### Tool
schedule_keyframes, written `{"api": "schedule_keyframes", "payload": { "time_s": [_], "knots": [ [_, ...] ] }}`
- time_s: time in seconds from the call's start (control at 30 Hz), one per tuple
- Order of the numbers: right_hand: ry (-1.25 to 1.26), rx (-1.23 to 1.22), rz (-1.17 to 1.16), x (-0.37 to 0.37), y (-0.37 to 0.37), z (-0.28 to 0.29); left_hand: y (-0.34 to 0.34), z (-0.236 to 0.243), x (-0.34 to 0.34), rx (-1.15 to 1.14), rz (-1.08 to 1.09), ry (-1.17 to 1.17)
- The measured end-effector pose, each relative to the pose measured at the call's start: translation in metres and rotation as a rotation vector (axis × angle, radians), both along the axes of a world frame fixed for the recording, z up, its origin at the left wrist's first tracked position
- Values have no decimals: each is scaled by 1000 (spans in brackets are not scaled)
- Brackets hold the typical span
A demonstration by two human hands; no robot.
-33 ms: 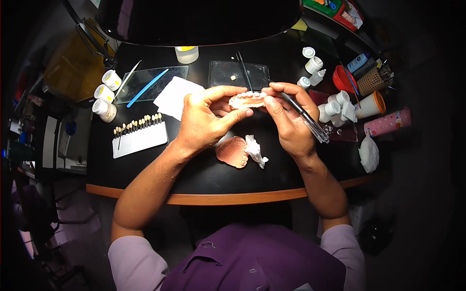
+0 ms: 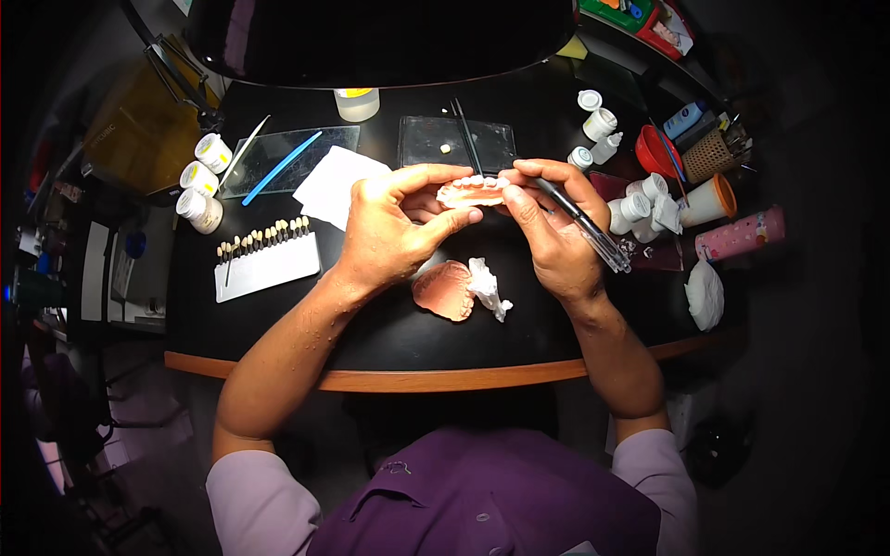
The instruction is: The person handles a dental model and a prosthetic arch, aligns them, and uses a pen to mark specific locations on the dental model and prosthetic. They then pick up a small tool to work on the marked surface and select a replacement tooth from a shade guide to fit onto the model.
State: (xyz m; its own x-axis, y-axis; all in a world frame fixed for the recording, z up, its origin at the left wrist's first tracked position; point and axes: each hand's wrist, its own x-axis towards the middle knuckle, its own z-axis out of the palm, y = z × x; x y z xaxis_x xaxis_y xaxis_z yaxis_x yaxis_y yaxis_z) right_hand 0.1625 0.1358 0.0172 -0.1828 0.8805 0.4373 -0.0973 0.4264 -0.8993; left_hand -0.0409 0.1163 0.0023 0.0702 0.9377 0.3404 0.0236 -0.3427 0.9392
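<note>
My left hand [image 2: 389,222] is closed on a peach dental cast [image 2: 470,194] with a row of pale teeth, pinching its left end. My right hand [image 2: 561,236] grips the cast's right end between thumb and finger, with black pen-like tools [image 2: 582,224] lying across the same hand. Below them, a second peach cast [image 2: 440,290] rests on the desk beside crumpled white tissue [image 2: 487,287]. Behind the cast is a dark plate [image 2: 426,134] with a small pale piece [image 2: 445,148] and black sticks on it.
Tooth shade guide [image 2: 264,269], white paper [image 2: 329,181], glass slab [image 2: 306,144] with blue spatula, and jars [image 2: 199,208] lie left. Bottles [image 2: 630,208], red bowl [image 2: 654,148], pink cylinder [image 2: 742,232] and white pad [image 2: 705,296] stand right. A black lamp hood [image 2: 380,37] hangs above the desk.
</note>
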Motion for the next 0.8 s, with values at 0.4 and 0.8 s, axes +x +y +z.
{"api": "schedule_keyframes", "payload": {
  "time_s": [0.4, 0.8],
  "knots": [
    [-16, 165, 55, 5, 4, -5, 2, 2, 1, 97, -80, -203],
    [67, 4, 129, 0, 0, -4, 2, 0, 1, 83, -103, -367]
  ]
}}
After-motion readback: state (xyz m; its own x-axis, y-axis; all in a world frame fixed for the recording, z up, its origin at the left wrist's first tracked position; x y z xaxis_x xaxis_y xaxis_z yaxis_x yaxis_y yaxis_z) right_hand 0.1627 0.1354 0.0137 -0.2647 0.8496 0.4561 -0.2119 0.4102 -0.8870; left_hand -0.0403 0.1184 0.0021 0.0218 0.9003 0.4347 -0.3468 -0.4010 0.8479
